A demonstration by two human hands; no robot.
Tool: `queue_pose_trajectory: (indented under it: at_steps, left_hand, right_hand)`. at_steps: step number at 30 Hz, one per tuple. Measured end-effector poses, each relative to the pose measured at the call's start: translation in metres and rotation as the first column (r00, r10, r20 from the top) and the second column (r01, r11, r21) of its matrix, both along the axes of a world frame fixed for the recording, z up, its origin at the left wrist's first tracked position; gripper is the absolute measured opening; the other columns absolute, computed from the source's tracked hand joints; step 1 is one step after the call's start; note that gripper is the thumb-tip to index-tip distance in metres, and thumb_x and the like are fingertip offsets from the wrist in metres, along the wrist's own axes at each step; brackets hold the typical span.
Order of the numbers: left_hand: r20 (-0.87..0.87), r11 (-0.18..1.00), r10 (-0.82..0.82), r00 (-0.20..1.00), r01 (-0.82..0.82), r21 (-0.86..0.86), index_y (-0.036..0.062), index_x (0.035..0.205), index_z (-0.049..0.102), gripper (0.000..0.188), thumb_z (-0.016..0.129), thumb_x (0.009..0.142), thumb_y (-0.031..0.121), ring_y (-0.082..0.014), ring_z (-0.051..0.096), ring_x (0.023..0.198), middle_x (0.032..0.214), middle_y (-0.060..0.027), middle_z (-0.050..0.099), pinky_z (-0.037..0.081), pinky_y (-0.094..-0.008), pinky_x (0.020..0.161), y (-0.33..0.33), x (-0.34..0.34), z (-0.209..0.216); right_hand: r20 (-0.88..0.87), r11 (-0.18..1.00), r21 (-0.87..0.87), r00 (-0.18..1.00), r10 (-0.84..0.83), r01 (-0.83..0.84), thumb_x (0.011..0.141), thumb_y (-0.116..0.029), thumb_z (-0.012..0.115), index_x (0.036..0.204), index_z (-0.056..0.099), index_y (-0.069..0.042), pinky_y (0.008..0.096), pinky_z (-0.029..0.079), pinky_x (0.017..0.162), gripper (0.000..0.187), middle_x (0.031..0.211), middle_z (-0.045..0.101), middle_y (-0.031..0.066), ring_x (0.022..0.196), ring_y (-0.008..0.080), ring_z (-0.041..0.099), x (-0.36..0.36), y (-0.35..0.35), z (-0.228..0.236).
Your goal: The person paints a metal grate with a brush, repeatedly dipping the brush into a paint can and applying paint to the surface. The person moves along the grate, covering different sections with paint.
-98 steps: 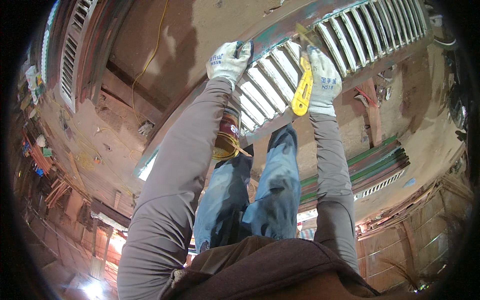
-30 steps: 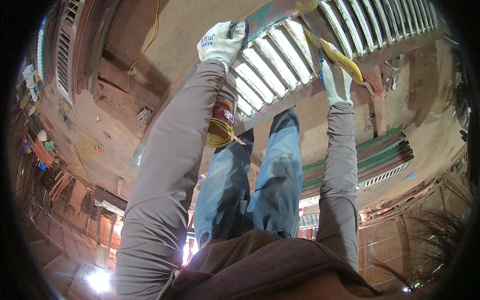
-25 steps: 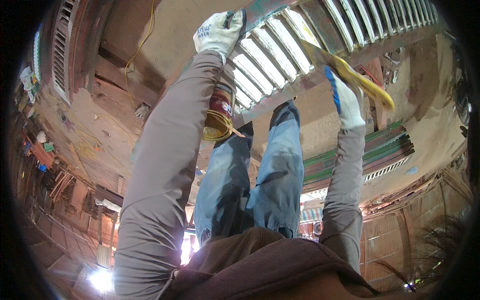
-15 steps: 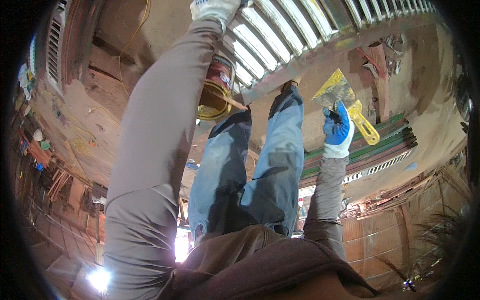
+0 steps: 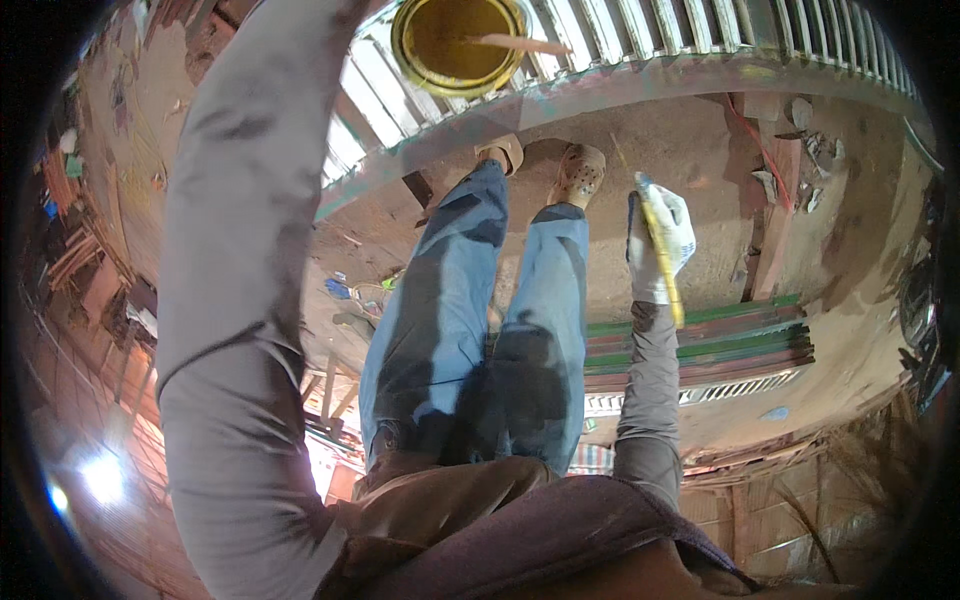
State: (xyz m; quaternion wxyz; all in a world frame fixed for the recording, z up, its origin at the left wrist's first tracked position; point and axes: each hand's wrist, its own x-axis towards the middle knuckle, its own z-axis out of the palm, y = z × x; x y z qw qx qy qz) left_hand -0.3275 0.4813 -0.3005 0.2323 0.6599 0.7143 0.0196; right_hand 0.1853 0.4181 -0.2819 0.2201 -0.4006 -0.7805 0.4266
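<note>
- Yellow marks the long, slim-handled scraper (image 5: pixel 664 260) with a thin flat blade, seen nearly edge-on at two o'clock, its blade end tipped toward eleven.
- A right hand (image 5: pixel 676 238) in a white knit glove pinches it along the handle near the blade, fingers and thumb pressed together; the handle's butt juts free toward six.
- The tool looks light, its handle stiff and its blade perhaps springy; the handle seems the sound place to grip, clear of the edge, though any wet smear could make it slick.
- At twelve o'clock, an open round tin with a yellow-stained rim (image 5: pixel 460 88) shows its mouth, a flat pale wooden stick (image 5: pixel 525 43) across it. It is likely the heavier piece, best steadied by its wall and kept level.
- Beyond lies a white-slatted panel with a worn, grey-brown rail (image 5: pixel 660 76), probably rigid, its thin slats easier to damage than the rail.
- The left hand is out of frame past eleven o'clock; its grip cannot be told.
</note>
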Motion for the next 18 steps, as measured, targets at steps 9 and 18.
queue_pose_trajectory:
  at_steps: [9,18]
  left_hand:
    - [0.253,0.349,0.912,0.322,-0.935,-0.068,-0.004,0.128,0.055,0.058,0.051,0.096,0.044,-0.0323,0.056,0.116,0.126,-0.0229,0.059,0.04,-0.0372,0.101,-0.299,0.165,0.058]
    - [0.154,0.747,0.628,0.763,-0.536,-0.394,0.0091,0.1,0.067,0.024,0.062,0.087,0.028,-0.033,0.062,0.095,0.097,-0.014,0.066,0.048,-0.0421,0.083,-0.431,0.461,0.037]
  right_hand:
    - [0.398,0.448,0.575,0.713,0.578,-0.684,0.074,-0.019,0.067,0.107,0.068,-0.026,0.037,0.052,0.086,0.034,0.108,0.064,0.0007,0.1,0.0208,0.062,-0.018,0.088,-0.004]
    - [0.539,0.317,0.621,0.685,0.491,-0.717,0.079,-0.024,0.069,0.113,0.064,-0.025,0.0384,0.052,0.088,0.035,0.116,0.064,0.0005,0.107,0.0228,0.062,-0.033,0.141,-0.039]
